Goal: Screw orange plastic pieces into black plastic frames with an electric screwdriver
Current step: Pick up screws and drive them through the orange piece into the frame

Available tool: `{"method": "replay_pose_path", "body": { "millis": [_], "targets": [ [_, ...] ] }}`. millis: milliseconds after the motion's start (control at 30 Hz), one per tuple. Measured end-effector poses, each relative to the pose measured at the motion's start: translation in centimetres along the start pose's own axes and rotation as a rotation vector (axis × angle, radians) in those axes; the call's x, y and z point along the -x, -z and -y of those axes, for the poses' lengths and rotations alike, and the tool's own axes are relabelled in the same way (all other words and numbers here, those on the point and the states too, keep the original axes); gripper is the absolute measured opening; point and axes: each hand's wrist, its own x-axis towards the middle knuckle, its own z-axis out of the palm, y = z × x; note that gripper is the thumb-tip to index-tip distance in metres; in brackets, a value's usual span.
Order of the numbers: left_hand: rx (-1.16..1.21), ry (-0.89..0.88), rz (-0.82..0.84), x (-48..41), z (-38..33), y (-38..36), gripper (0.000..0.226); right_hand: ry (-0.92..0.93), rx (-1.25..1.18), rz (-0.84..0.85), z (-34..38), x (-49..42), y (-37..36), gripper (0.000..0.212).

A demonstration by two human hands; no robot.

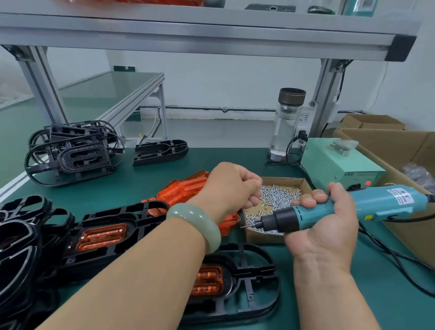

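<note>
Two bare hands work over a green bench [136, 184]. The left hand [227, 187] hovers above a shallow cardboard tray [265, 238] of tiny silver screws [278, 197], fingers curled in toward the palm; whether they pinch a screw cannot be told. A pale green bangle [199, 223] sits on that wrist. The right hand [323, 225], palm up, wraps fingers and thumb round a teal screwdriver [339, 209], held level with its bit pointing left over the tray's front edge, cord trailing right. Just below the hands lies a black frame [255, 284] with an orange piece [208, 280] seated in its middle, partly hidden by the left forearm. A second frame [109, 236], also fitted with orange, lies to the left, and loose orange pieces [185, 188] sit behind the left hand. A stack [72, 152] of bare black frames stands at the back left; a green power box [337, 163] and a bottle [285, 126] stand at the back right. The frames look light and stiff, with thin ribs that would likely flex, so the solid centre beside the orange piece seems the best place to press down. The orange parts look hard and glossy and may crack if overdriven. The screws are small and easy to drop.
</note>
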Motion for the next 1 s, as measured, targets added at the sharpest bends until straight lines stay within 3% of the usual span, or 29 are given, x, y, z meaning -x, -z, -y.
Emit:
{"method": "replay_pose_path", "body": {
  "millis": [200,267,367,800,1000],
  "targets": [
    [0.429,0.035,-0.175,5.6,0.7,2.6,0.021,-0.021,-0.051,0.006,0.1,0.4,-0.1,0.024],
    [0.612,0.093,-0.159,7.8,1.7,3.2,0.005,-0.03,-0.062,0.019,0.0,0.6,-0.2,0.023],
    [0.786,0.131,-0.176,10.2,3.3,3.4,0.017,-0.04,-0.062,0.033,-0.4,1.0,-0.3,0.024],
    [1.042,0.39,-0.086,11.7,3.9,2.0,0.019,-0.101,-0.103,0.152,-1.2,2.6,-0.7,0.014],
    [1.025,0.416,-0.026,11.7,4.1,2.1,0.017,-0.118,-0.09,0.181,-1.4,3.1,-0.8,0.012]
  ]
}}
